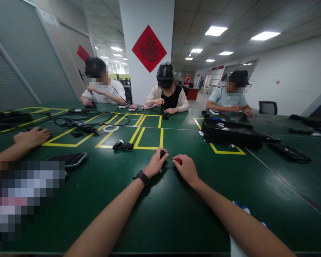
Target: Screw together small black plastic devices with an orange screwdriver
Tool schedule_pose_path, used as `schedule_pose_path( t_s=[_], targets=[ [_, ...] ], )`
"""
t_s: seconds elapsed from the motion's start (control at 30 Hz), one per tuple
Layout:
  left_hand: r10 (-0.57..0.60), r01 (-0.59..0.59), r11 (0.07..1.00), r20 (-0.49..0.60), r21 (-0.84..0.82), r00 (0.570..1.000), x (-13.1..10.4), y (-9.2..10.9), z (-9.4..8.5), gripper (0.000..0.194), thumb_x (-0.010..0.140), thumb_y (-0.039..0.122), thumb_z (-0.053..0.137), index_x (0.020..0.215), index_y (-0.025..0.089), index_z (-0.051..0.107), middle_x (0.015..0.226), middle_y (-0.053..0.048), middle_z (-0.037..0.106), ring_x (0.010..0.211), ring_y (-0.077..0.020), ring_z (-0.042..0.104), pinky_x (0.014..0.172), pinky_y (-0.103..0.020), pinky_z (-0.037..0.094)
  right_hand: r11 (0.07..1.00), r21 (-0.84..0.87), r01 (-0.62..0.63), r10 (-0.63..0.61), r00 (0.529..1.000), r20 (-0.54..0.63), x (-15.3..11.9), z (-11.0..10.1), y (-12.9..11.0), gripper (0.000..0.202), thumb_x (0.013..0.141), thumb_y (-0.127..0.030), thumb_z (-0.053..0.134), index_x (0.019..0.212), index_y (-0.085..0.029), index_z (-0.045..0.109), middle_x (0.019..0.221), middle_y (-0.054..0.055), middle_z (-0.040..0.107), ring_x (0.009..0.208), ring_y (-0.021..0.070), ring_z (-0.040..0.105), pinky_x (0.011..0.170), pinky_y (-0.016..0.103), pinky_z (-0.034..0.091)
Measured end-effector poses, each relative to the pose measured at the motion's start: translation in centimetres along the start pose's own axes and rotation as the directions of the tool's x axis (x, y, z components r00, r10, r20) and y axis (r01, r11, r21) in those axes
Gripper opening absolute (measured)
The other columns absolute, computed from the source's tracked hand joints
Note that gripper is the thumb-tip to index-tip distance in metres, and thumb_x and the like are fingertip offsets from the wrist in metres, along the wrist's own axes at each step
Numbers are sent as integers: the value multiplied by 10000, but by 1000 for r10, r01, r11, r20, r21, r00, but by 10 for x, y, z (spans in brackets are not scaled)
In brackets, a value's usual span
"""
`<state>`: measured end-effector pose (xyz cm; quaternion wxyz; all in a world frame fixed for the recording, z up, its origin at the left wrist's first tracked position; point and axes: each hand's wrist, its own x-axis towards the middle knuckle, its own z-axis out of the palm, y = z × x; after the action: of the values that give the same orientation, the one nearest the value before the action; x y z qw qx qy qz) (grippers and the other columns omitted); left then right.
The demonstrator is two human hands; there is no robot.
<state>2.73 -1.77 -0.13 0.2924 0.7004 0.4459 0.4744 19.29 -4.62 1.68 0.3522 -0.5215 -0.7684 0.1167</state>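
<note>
My left hand [156, 163] is closed around a small black object [162, 154], whose dark end shows between thumb and fingers. A black band is on the left wrist. Just to the right, my right hand [186, 167] pinches a small screwdriver by its red and black handle [179, 161]. The thin shaft points left toward the black object; whether its tip touches is too small to tell. Both hands are low over the green table [160, 214]. Beyond my left hand lie small black items [123, 145] beside a yellow tape outline.
Black cases [230, 132] are stacked at the right, with a flat black device [289, 152] beyond. Cables [81, 125] and a white ring [111, 129] lie left. Three people sit opposite; another person's hand [33, 137] rests at the left, near a black tray [69, 159].
</note>
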Motion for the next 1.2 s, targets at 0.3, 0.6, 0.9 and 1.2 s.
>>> schedule_pose_path(
  t_s=[0.3, 0.6, 0.9, 1.2],
  targets=[
    [-74, 80, 996, -132, 40, 988, 9, -18, -8, 208, 809, 347, 457, 928, 184, 502, 810, -10, 560, 741, -124, 526, 719, -267, 408, 976, -200, 83, -53, 987, 149, 3, 0, 12, 326, 908, -247, 291, 829, -130, 585, 874, 103, 550, 825, 172, 480, 802, 298, 358],
    [-112, 109, 993, -85, -36, 990, 9, -25, -10, 306, 797, 404, 464, 1022, 198, 488, 840, -13, 562, 751, -124, 529, 674, -249, 406, 987, 161, -17, 10, 999, 47, 5, 6, 27, 145, 774, -220, 527, 909, -170, 534, 851, 30, 588, 788, 148, 530, 719, 275, 412],
    [-174, 162, 961, -33, -225, 984, 9, -19, -12, 345, 823, 466, 387, 1009, 196, 495, 846, -23, 581, 784, -124, 546, 704, -252, 412, 990, 133, 48, -55, 997, 50, 7, 5, 30, 192, 830, -248, 451, 897, -180, 618, 886, 50, 617, 865, 168, 528, 811, 314, 386],
    [-189, 164, 931, -47, -327, 981, 8, -13, -11, 403, 839, 503, 321, 963, 171, 513, 842, -39, 585, 767, -119, 553, 722, -260, 425, 977, 209, 32, -42, 998, 42, 4, 2, 30, 161, 766, -220, 538, 914, -184, 591, 878, 37, 605, 841, 156, 547, 784, 305, 413]
  ],
)
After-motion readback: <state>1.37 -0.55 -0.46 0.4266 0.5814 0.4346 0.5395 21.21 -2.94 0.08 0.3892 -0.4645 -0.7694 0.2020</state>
